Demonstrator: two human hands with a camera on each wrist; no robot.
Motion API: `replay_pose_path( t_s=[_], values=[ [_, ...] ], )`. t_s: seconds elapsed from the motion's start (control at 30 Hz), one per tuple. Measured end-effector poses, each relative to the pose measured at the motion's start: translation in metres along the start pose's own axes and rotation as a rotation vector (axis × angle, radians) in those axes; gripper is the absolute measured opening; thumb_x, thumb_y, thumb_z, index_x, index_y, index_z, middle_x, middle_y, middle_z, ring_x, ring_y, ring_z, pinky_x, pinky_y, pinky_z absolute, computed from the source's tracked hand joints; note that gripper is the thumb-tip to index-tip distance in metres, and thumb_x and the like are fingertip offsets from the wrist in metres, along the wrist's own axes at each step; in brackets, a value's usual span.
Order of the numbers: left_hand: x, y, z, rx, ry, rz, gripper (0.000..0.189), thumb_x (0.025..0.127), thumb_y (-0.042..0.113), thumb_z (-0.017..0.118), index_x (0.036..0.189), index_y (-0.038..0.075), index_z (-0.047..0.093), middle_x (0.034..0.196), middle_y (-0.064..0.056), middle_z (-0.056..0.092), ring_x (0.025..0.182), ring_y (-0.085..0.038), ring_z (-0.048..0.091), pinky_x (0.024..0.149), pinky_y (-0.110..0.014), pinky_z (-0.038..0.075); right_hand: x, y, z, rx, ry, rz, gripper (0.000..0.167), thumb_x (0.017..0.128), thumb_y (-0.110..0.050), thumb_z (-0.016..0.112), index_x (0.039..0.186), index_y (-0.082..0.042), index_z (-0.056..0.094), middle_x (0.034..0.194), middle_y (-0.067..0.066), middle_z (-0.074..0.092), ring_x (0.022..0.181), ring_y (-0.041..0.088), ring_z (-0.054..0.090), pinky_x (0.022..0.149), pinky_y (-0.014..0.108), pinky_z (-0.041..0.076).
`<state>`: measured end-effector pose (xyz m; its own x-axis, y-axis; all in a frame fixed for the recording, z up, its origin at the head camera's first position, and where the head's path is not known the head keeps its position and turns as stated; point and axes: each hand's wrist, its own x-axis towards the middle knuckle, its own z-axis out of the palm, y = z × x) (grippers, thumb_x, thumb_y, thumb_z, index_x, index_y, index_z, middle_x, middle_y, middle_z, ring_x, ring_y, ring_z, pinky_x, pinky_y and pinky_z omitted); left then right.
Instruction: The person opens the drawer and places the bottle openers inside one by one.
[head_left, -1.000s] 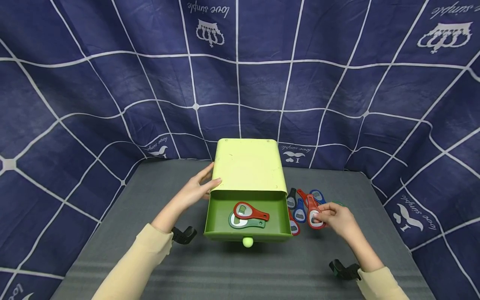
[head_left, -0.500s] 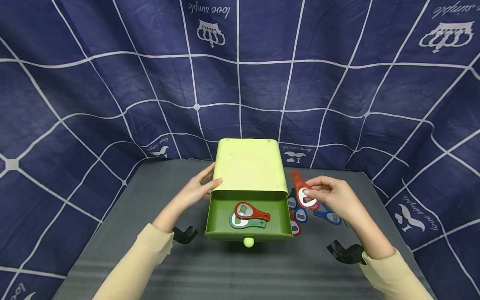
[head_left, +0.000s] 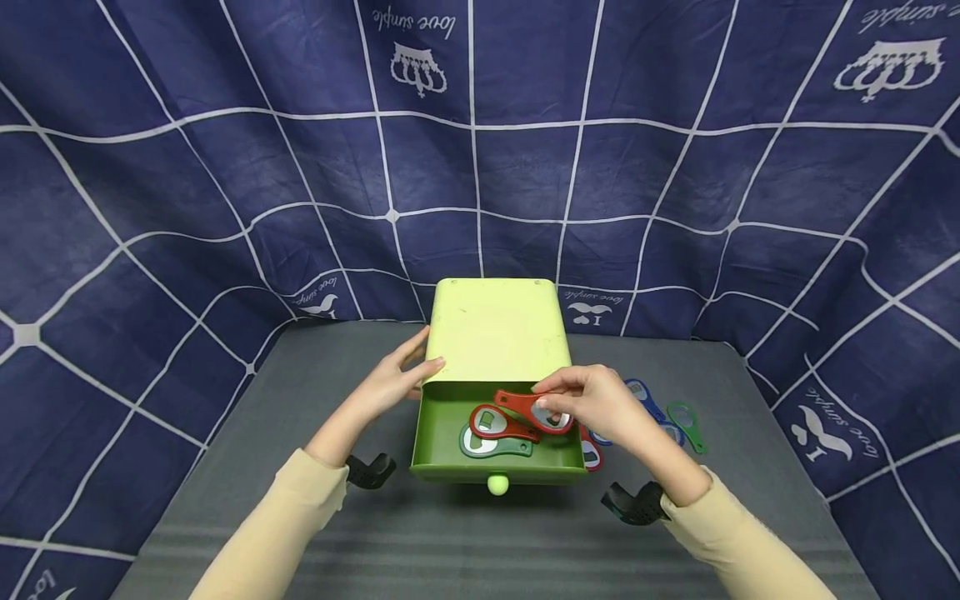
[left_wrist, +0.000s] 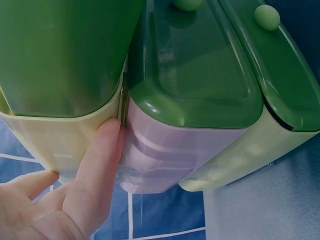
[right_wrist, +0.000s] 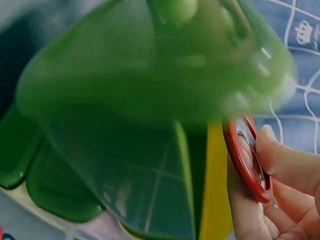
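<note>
My right hand [head_left: 603, 408] pinches a red bottle opener [head_left: 516, 402] by its round head, over the right part of a pulled-out green drawer [head_left: 450, 472]. The right wrist view shows this opener edge-on between thumb and fingers. Inside the drawer, another red bottle opener [head_left: 498, 423] lies across a green bottle opener [head_left: 513, 447]. My left hand [head_left: 382, 387] rests on the left side of the pale yellow drawer cabinet [head_left: 495, 329], thumb at its top edge, fingers extended. In the left wrist view its fingers touch the yellow wall [left_wrist: 75, 140].
Right of the cabinet, blue bottle openers [head_left: 641, 393], a green one [head_left: 686, 425] and a red one [head_left: 591, 454] lie on the grey cloth [head_left: 465, 550], partly behind my right hand. Below the pulled-out drawer are closed ones, including a lilac section [left_wrist: 185, 150]. A blue curtain [head_left: 525, 167] hangs behind.
My right hand has lifted a red bottle opener from the pile on the right and carried it left over the drawer. My left hand has stayed on the cabinet.
</note>
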<state>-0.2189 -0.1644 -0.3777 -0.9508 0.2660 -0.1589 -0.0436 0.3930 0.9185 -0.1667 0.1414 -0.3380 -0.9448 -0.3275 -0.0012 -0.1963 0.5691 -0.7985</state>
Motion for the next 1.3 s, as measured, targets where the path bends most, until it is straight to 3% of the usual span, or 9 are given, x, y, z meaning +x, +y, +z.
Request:
replay_pose_path(
  t_s=[0.33, 0.77, 1.0, 1.3],
  values=[
    [0.001, 0.000, 0.000, 0.008, 0.001, -0.004, 0.082, 0.098, 0.043, 0.058, 0.161, 0.021, 0.010, 0.161, -0.021, 0.023, 0.122, -0.044, 0.057, 0.093, -0.047, 0.056, 0.005, -0.002, 0.032, -0.074, -0.046, -0.034, 0.013, 0.092, -0.011, 0.069, 0.102, -0.010, 0.076, 0.092, 0.003, 0.075, 0.074, 0.007, 0.063, 0.062, 0.025, 0.051],
    [0.000, -0.001, 0.000, 0.012, 0.002, -0.016, 0.080, 0.098, 0.044, 0.058, 0.160, 0.026, 0.011, 0.162, -0.020, 0.022, 0.123, -0.044, 0.056, 0.095, -0.048, 0.055, 0.015, 0.000, 0.057, -0.186, 0.063, -0.001, 0.011, 0.091, -0.004, 0.069, 0.098, -0.009, 0.075, 0.088, 0.003, 0.073, 0.066, 0.010, 0.054, 0.056, 0.025, 0.043],
    [0.001, -0.002, 0.001, 0.007, 0.007, -0.025, 0.082, 0.097, 0.043, 0.059, 0.160, 0.024, 0.011, 0.162, -0.020, 0.022, 0.123, -0.044, 0.055, 0.095, -0.048, 0.055, 0.014, -0.002, 0.063, -0.327, 0.091, -0.040, 0.015, 0.088, -0.003, 0.071, 0.101, -0.009, 0.075, 0.100, 0.008, 0.073, 0.081, 0.017, 0.060, 0.066, 0.031, 0.048],
    [0.001, -0.001, 0.000, 0.005, 0.003, -0.029, 0.081, 0.098, 0.043, 0.059, 0.160, 0.025, 0.010, 0.162, -0.020, 0.020, 0.123, -0.043, 0.055, 0.095, -0.048, 0.055, 0.006, -0.007, 0.055, -0.301, 0.089, -0.032, 0.017, 0.088, -0.010, 0.074, 0.104, -0.009, 0.075, 0.107, 0.006, 0.072, 0.104, 0.026, 0.065, 0.086, 0.043, 0.055]
  ],
)
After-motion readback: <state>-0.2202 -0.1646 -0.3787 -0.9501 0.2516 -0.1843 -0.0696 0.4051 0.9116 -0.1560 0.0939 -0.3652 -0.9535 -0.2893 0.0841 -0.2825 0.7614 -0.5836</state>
